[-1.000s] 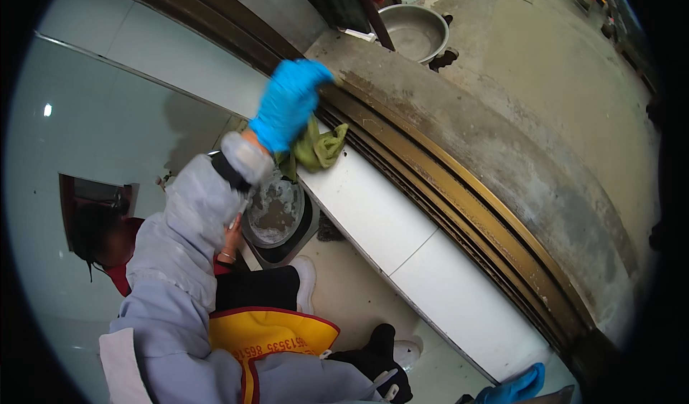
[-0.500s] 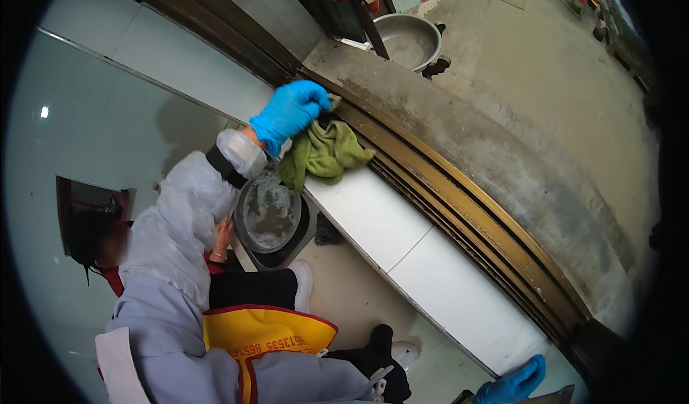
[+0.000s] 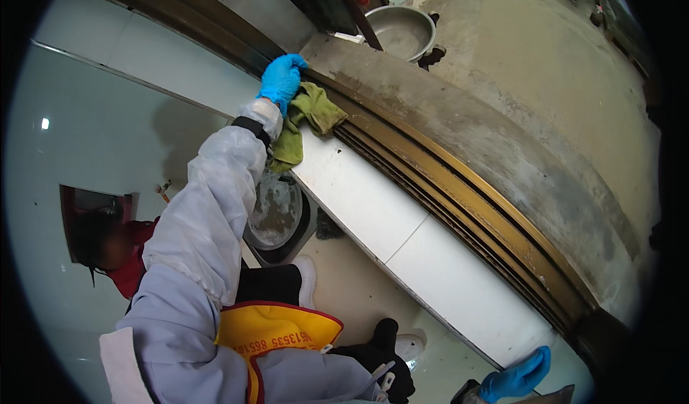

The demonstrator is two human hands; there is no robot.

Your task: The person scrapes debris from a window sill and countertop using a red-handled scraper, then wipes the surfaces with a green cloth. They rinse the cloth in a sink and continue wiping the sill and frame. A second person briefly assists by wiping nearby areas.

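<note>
My left hand (image 3: 282,81), in a blue glove, is closed on a green cloth (image 3: 316,108) at the far left end of the brown metal window track (image 3: 459,196). The cloth is bunched over the track and hangs down across the edge of the white tiled sill (image 3: 366,196). Its fingertips are partly hidden at the track. My right hand (image 3: 518,375), also blue-gloved, rests at the near right end of the sill with its fingers stretched out and nothing in them. Below the cloth stands a round basin (image 3: 276,217) of murky, sudsy water, partly covered by my left sleeve.
Someone in red (image 3: 129,260) is low down at the left, behind my left arm. A dark scrubbing pad or rag (image 3: 329,227) lies beside the basin. Outside, beyond the concrete ledge (image 3: 459,142), stands a large metal bowl (image 3: 402,34). My yellow apron (image 3: 280,329) hangs below.
My left hand has moved up along the track toward its far end, pulling the green cloth with it. The co-worker's hand by the basin is now hidden. My right hand stays at the sill.
</note>
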